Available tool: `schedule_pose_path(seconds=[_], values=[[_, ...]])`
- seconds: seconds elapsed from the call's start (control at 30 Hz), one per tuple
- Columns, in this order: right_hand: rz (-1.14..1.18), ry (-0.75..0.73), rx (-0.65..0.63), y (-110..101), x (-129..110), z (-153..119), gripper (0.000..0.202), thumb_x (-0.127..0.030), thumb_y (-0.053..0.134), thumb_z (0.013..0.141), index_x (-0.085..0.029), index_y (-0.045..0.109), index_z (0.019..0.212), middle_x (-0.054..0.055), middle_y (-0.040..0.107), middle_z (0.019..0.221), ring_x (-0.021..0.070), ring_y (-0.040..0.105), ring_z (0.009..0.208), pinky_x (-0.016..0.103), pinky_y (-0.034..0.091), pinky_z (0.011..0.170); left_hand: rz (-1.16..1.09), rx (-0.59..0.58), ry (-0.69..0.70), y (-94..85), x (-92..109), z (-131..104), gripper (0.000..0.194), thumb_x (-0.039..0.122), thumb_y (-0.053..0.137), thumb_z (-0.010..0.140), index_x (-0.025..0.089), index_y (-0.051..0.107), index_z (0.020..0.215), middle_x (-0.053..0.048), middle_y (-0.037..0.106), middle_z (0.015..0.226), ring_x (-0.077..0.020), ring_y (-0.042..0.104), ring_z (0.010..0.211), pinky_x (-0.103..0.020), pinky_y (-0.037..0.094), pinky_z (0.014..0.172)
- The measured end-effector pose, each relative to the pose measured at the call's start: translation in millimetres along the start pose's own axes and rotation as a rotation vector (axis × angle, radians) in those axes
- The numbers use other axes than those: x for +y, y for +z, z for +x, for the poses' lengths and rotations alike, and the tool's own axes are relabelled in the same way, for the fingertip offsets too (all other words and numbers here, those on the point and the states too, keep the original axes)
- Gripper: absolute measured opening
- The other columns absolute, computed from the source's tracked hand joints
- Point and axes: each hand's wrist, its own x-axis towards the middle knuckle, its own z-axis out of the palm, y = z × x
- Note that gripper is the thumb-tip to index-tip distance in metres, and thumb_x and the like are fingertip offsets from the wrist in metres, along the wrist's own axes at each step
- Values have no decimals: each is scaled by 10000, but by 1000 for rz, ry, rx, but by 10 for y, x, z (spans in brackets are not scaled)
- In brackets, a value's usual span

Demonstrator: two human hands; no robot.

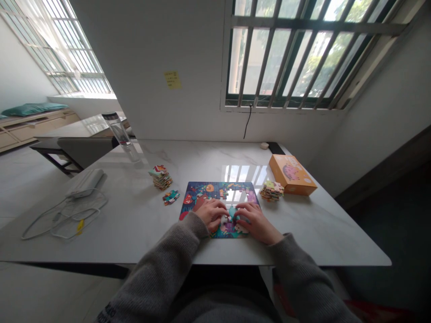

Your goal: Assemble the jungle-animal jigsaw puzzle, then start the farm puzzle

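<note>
A colourful jigsaw puzzle (198,193), partly put together, lies on the white marbled table, with a gap in its upper middle where the tabletop shows. My left hand (210,213) rests on the puzzle's lower middle, fingers loosely bent and a little apart, with no piece visible in them. From the right side, my right hand (254,219) reaches in, thumb and fingers closed around a small teal puzzle piece (232,211) at the lower edge of the gap. The fingers partly cover that piece and the pieces below it.
Stacks of puzzle pieces stand at left (161,178) and right (272,192), with a few loose pieces (171,197) near the left stack. An orange box (292,175) lies behind the right stack. Farther left are a water bottle (117,129) and a white device (88,183) with a cable.
</note>
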Motion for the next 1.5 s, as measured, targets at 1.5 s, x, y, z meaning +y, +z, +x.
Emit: schedule_pose_path(seconds=[1.5], values=[[3, 28, -76, -100, -148, 5, 158, -136, 628, 891, -258, 658, 987, 49, 632, 1174, 242, 527, 1140, 443, 373, 1014, -24, -107, -3, -53, 217, -13, 307, 310, 609, 856, 309, 746, 1131, -68, 639, 1100, -263, 555, 1070, -447, 415, 969]])
